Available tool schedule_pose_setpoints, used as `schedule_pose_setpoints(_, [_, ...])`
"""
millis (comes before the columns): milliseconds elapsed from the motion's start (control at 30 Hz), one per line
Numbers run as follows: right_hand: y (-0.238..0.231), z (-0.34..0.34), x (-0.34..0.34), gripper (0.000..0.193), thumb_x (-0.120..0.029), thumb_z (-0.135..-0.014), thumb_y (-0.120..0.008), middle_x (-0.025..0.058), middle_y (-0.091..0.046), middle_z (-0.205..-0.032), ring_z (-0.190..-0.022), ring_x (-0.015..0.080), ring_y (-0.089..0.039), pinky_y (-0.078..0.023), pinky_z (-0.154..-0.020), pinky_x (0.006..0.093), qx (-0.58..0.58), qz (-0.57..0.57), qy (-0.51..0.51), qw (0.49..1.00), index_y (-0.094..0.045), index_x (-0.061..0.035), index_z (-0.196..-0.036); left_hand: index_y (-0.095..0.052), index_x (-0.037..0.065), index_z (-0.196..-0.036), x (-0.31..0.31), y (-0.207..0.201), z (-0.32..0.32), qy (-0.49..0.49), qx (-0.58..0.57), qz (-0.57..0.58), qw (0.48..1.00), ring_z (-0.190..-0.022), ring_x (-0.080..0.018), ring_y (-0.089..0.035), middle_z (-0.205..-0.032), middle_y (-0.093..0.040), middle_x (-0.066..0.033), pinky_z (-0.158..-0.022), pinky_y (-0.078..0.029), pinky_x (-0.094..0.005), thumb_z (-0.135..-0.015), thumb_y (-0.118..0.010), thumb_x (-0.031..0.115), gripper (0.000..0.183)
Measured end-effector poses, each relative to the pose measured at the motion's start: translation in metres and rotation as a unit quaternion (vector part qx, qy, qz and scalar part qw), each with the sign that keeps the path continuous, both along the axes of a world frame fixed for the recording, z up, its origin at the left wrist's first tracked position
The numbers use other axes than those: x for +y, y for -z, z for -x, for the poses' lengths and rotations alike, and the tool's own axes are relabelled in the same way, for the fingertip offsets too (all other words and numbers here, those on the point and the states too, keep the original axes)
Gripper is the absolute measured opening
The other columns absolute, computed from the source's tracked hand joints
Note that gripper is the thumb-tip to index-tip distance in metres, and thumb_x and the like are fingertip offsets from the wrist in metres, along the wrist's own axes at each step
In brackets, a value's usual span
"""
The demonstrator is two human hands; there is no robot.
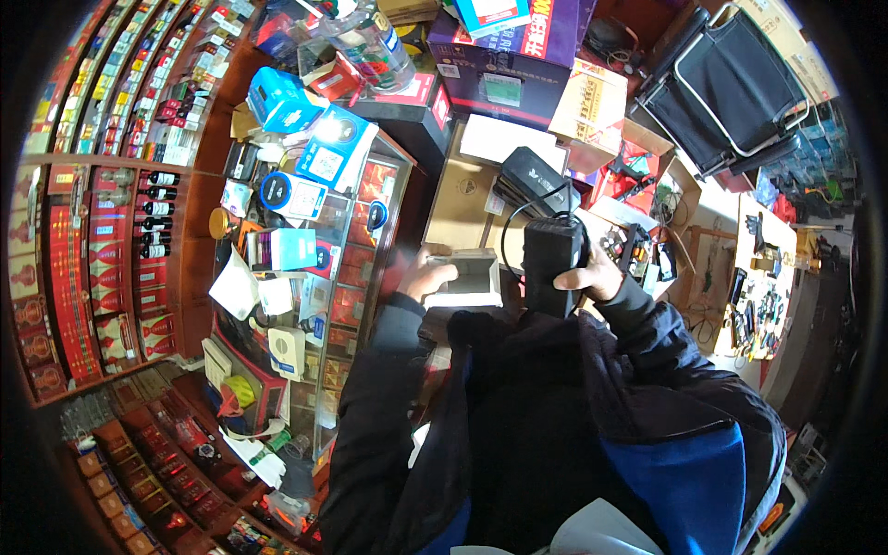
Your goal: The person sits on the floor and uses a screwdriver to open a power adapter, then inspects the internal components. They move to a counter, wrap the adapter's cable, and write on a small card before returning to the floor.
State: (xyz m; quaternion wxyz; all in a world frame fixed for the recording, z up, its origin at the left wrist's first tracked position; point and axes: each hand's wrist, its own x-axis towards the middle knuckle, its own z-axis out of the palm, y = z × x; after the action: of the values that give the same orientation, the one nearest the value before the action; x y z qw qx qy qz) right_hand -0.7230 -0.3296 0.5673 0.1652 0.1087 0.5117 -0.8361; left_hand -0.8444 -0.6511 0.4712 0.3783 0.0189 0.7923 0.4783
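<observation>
My left hand [427, 276] is closed on the side of a small open cardboard box [465, 298], greyish inside, with nothing visible in it. My right hand [599, 276] grips a black block-shaped device [548, 264] from its right side, thumb across its face. A black cable [505, 242] loops beside this device and up over its top. Just beyond lies another black box-like device [536, 174], resting by a large brown carton [453, 196] and a white flat box [504, 136]. What each device is cannot be made out.
On the left stands a glass display counter [356, 277] crowded with blue and white boxes [335, 148]. Shelves of packs and bottles [159, 215] line the far left. A purple carton [495, 69] stands ahead, a folded black chair [735, 88] far right, and a tool-strewn table [754, 277] at right.
</observation>
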Motion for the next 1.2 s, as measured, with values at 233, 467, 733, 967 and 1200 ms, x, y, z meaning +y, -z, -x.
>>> schedule_pose_setpoints(233, [-0.037,0.014,-0.006,0.090,-0.013,-0.059,-0.084,0.0177,-0.065,-0.128,-0.117,0.0305,-0.066,-0.051,-0.105,0.0430,0.053,0.028,0.072,0.996,-0.051,0.0035,-0.142,-0.064,0.003,-0.115,0.015,0.076,0.038,0.138,-0.055,-0.013,0.989,-0.116,-0.0280,-0.059,-0.128,-0.058,-0.0262,-0.098,-0.047,-0.0371,-0.088,-0.062,0.025,0.035])
schedule_pose_setpoints(467, [-0.074,0.037,-0.057,0.101,-0.026,-0.058,-0.081,0.0274,-0.061,-0.133,-0.117,0.0401,-0.067,-0.059,-0.098,0.0498,0.065,0.072,0.222,0.970,-0.046,0.0060,-0.147,-0.062,-0.003,-0.112,0.022,0.102,0.087,0.252,-0.081,-0.108,0.958,-0.122,-0.0306,-0.059,-0.134,-0.059,-0.0270,-0.105,-0.045,-0.0375,-0.101,-0.050,0.015,0.024])
schedule_pose_setpoints(733, [-0.069,0.034,-0.106,0.112,-0.051,-0.062,-0.080,0.0283,-0.062,-0.124,-0.105,0.0464,-0.069,-0.064,-0.083,0.0544,0.094,0.207,0.353,0.908,-0.038,0.0013,-0.152,-0.054,0.003,-0.147,0.029,0.079,0.095,0.236,-0.078,-0.112,0.962,-0.103,-0.0198,-0.065,-0.116,-0.071,-0.0135,-0.095,-0.050,-0.0325,-0.111,-0.043,0.026,0.044])
schedule_pose_setpoints(967, [-0.040,0.013,-0.120,0.107,-0.048,-0.065,-0.077,0.0292,-0.062,-0.123,-0.105,0.0448,-0.069,-0.061,-0.086,0.0536,0.094,0.195,0.359,0.908,-0.040,0.0057,-0.150,-0.059,0.003,-0.141,0.027,0.110,0.087,0.310,0.052,-0.132,0.940,-0.097,-0.0182,-0.066,-0.115,-0.070,-0.0117,-0.091,-0.052,-0.0308,-0.108,-0.054,0.026,0.041])
schedule_pose_setpoints(1200, [0.013,0.002,-0.127,0.096,-0.038,-0.067,-0.077,0.0305,-0.063,-0.129,-0.111,0.0439,-0.068,-0.058,-0.097,0.0517,0.014,0.145,0.412,0.899,-0.045,0.0062,-0.147,-0.047,0.003,-0.151,0.019,0.080,0.094,0.346,0.006,-0.193,0.918,-0.118,-0.0236,-0.065,-0.135,-0.065,-0.0184,-0.102,-0.049,-0.0324,-0.079,-0.080,0.012,0.080])
